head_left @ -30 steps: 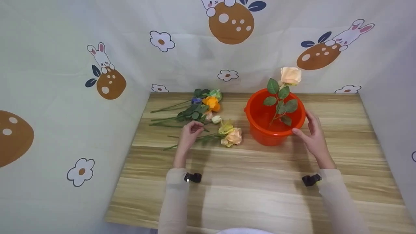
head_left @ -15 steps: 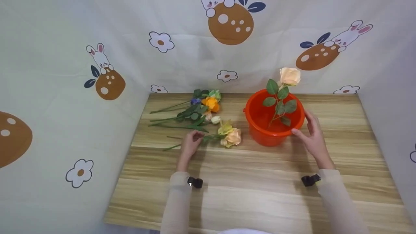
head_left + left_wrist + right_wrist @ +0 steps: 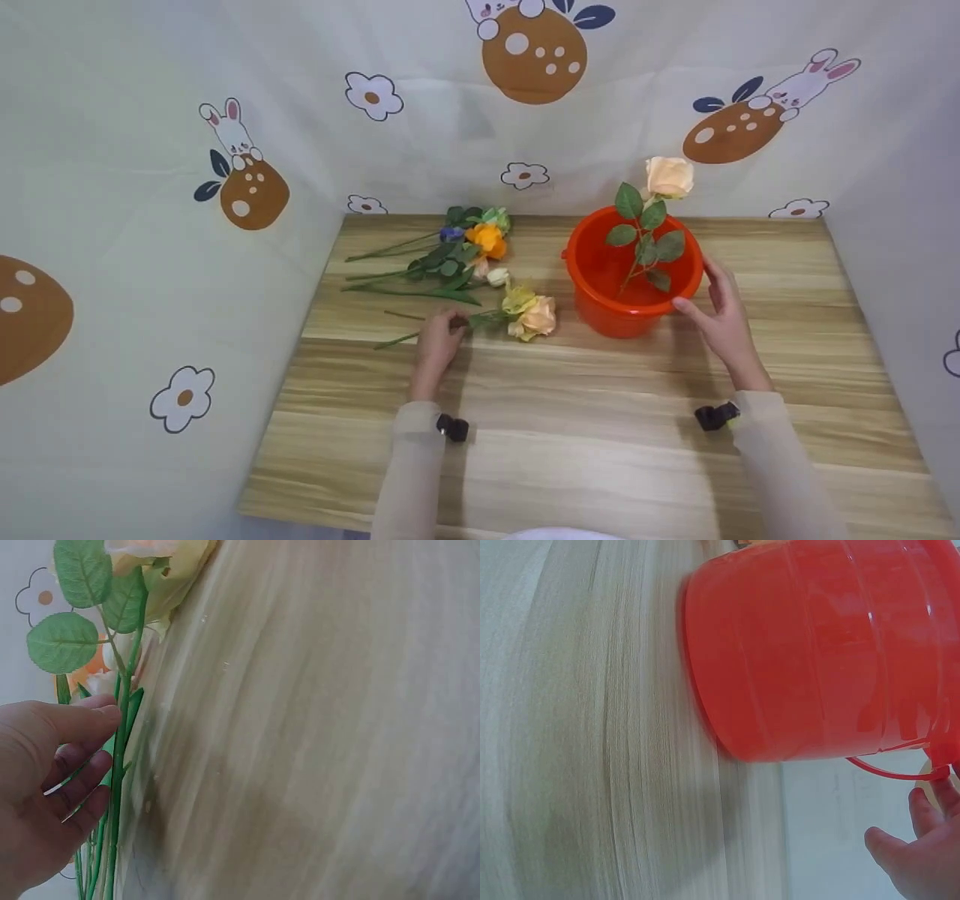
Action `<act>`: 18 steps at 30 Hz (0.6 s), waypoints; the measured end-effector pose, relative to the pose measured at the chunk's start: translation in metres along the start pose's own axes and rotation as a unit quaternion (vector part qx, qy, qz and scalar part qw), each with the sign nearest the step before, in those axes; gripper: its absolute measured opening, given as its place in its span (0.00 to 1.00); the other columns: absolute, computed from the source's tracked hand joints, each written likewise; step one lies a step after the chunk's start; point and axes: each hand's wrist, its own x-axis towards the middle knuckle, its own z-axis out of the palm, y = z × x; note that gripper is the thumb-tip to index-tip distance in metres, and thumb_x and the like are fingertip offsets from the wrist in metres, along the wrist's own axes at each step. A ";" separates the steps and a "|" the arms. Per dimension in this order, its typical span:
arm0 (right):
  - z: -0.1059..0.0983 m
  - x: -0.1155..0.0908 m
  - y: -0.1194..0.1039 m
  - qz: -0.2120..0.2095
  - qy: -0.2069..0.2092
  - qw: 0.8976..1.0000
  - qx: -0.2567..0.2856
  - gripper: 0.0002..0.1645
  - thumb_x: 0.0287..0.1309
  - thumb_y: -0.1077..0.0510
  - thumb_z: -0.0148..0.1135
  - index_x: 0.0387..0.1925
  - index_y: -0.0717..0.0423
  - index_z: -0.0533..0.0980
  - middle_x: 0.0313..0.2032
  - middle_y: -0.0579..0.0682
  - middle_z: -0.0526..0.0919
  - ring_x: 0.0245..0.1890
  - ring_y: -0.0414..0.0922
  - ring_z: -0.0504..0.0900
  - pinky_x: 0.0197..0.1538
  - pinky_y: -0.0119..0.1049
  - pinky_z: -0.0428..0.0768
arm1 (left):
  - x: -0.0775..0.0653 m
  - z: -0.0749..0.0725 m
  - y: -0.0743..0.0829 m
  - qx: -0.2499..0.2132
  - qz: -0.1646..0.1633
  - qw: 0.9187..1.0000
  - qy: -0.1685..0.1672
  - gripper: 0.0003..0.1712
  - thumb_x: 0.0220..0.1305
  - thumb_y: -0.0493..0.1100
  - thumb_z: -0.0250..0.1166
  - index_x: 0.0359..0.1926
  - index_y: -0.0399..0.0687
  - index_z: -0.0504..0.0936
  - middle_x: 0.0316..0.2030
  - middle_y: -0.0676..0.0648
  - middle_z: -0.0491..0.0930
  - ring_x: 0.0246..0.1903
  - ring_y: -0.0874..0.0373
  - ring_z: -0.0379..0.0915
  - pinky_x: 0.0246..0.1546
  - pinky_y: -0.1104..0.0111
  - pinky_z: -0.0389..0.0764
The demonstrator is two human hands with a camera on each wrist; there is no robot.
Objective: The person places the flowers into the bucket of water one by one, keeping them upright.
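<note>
In the head view, my left hand [image 3: 440, 341] is over the stems of flowers lying on the table. The left wrist view shows its thumb and loosely bent fingers beside the green stem of a peach rose [image 3: 534, 318], the tips close against the stem without closing round it. A yellow flower [image 3: 517, 299] lies against that rose. My right hand [image 3: 724, 319] rests at the right side of a red bucket [image 3: 622, 319], thumb and fingers spread at its rim. Another peach rose [image 3: 670, 177] stands leaning in the bucket.
Behind the left hand lie several more flowers, among them an orange flower [image 3: 487, 239], a blue flower [image 3: 451, 234] and a white tulip-like bud [image 3: 498, 277]. A patterned cloth [image 3: 450, 142] hangs behind the wooden table [image 3: 570, 420].
My left hand has come down toward the front, from beside the white bud to the peach rose's stem. The right hand and the bucket have stayed in place.
</note>
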 end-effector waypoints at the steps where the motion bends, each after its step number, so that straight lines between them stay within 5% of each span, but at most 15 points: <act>1: 0.000 0.000 0.000 -0.001 0.000 1.000 0.000 0.50 0.59 0.67 0.67 0.77 0.51 0.53 0.76 0.55 0.53 0.79 0.51 0.47 0.81 0.53 0.44 | 0.000 0.001 0.000 0.011 -0.003 1.000 0.000 0.10 0.64 0.34 0.67 0.46 0.46 0.86 0.47 0.44 0.83 0.51 0.48 0.79 0.56 0.57 0.80; 18: -0.001 0.001 0.000 0.005 -0.004 1.000 -0.006 0.49 0.61 0.69 0.65 0.77 0.55 0.52 0.76 0.58 0.52 0.79 0.52 0.46 0.80 0.54 0.43 | 0.001 0.007 0.005 0.100 0.024 0.995 -0.001 0.09 0.63 0.35 0.67 0.44 0.46 0.86 0.43 0.45 0.86 0.47 0.47 0.81 0.51 0.56 0.81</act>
